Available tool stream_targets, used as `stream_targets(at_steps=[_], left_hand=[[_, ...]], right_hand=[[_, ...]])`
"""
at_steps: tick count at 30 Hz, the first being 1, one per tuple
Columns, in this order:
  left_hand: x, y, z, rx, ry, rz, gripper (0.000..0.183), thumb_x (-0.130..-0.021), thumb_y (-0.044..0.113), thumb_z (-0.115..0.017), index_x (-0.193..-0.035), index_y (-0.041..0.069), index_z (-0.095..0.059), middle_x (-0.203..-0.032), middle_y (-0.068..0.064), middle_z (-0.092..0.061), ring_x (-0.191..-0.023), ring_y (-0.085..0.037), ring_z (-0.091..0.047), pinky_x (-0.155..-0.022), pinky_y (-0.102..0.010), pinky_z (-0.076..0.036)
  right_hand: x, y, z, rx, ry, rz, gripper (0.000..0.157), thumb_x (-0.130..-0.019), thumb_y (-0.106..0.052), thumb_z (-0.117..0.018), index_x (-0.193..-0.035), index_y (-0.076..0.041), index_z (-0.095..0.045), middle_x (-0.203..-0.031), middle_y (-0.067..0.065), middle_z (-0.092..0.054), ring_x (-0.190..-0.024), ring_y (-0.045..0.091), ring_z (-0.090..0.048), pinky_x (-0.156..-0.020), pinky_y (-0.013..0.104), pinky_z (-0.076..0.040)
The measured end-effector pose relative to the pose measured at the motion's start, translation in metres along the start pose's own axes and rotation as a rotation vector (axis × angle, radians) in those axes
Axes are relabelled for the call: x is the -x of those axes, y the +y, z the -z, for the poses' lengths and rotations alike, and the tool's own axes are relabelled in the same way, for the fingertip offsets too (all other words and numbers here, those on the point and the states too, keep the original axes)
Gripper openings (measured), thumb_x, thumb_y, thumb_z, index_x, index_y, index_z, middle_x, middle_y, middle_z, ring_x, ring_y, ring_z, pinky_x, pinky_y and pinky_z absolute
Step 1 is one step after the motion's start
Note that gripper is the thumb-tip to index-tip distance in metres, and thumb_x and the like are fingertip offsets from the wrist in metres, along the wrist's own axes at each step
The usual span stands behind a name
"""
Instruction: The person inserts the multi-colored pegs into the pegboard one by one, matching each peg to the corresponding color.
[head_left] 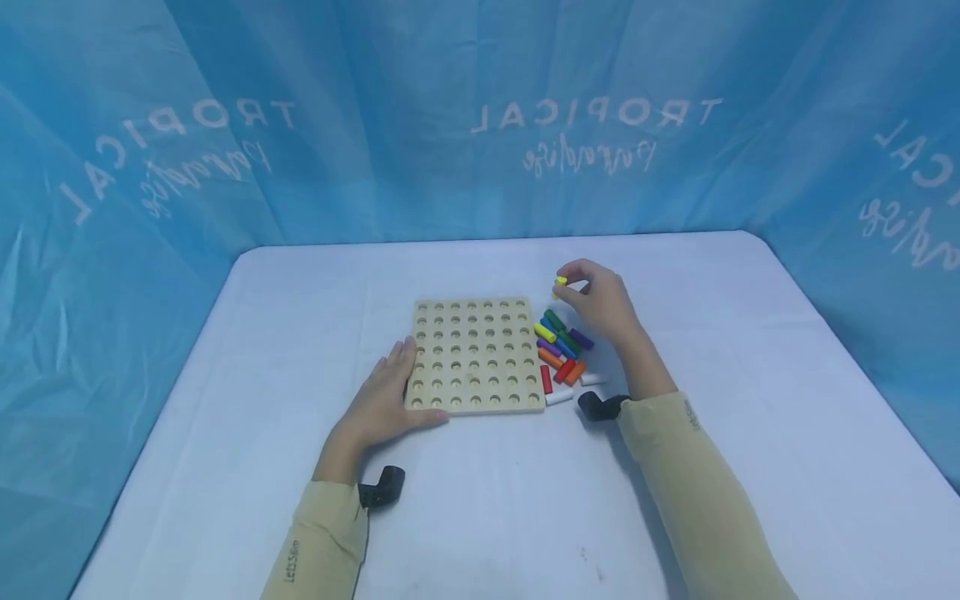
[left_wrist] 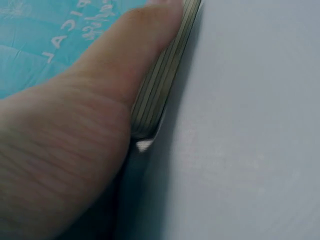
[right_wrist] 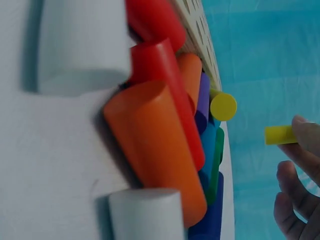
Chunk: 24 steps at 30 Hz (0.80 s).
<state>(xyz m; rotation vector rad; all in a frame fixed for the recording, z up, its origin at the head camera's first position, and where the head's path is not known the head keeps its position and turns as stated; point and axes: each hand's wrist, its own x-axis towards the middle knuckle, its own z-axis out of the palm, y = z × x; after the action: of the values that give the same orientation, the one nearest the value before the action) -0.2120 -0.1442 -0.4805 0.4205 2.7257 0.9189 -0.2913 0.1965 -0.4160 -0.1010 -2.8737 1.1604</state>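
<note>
A square wooden pegboard (head_left: 473, 358) with rows of round holes lies flat on the table. My left hand (head_left: 386, 393) rests at its left front corner, fingers along the left side and thumb along the front edge. In the left wrist view, the thumb (left_wrist: 135, 45) touches the board's layered edge (left_wrist: 162, 75). My right hand (head_left: 600, 300) pinches a yellow peg (head_left: 560, 282) between thumb and fingertips, above the table past the board's right back corner. In the right wrist view, that yellow peg (right_wrist: 280, 135) sticks out from the fingertips.
Beside the board's right edge lies a loose pile of pegs: another yellow peg (head_left: 545, 332), an orange peg (right_wrist: 155, 155), red, blue, green and purple ones, and white pegs (head_left: 559, 398) nearest the front. A blue curtain (head_left: 480, 192) hangs behind the white-covered table (head_left: 480, 508).
</note>
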Motion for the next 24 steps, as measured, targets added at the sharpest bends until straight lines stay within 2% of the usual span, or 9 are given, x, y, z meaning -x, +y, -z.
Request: stream_targets(at_steps=[15, 24], left_hand=[[0.000, 0.002, 0.002, 0.005, -0.007, 0.010, 0.134, -0.068, 0.065, -0.081, -0.160, 0.011, 0.000, -0.168, -0.008, -0.002, -0.157, -0.026, -0.001, -0.129, -0.045, -0.003], [0.001, 0.004, 0.003, 0.016, -0.005, 0.025, 0.135, -0.067, 0.065, -0.081, -0.161, 0.014, 0.002, -0.169, -0.006, -0.001, -0.157, -0.026, 0.000, -0.128, -0.047, -0.004]], right_hand=[[-0.013, -0.017, -0.010, -0.003, -0.014, 0.031, 0.031, -0.093, -0.030, -0.070, -0.122, -0.020, -0.063, -0.121, 0.001, -0.066, -0.098, 0.020, -0.060, -0.086, 0.037, -0.055], [-0.016, -0.023, -0.015, 0.005, -0.042, 0.024, 0.032, -0.094, -0.032, -0.069, -0.124, -0.022, -0.063, -0.122, 0.000, -0.066, -0.100, 0.019, -0.060, -0.086, 0.036, -0.054]])
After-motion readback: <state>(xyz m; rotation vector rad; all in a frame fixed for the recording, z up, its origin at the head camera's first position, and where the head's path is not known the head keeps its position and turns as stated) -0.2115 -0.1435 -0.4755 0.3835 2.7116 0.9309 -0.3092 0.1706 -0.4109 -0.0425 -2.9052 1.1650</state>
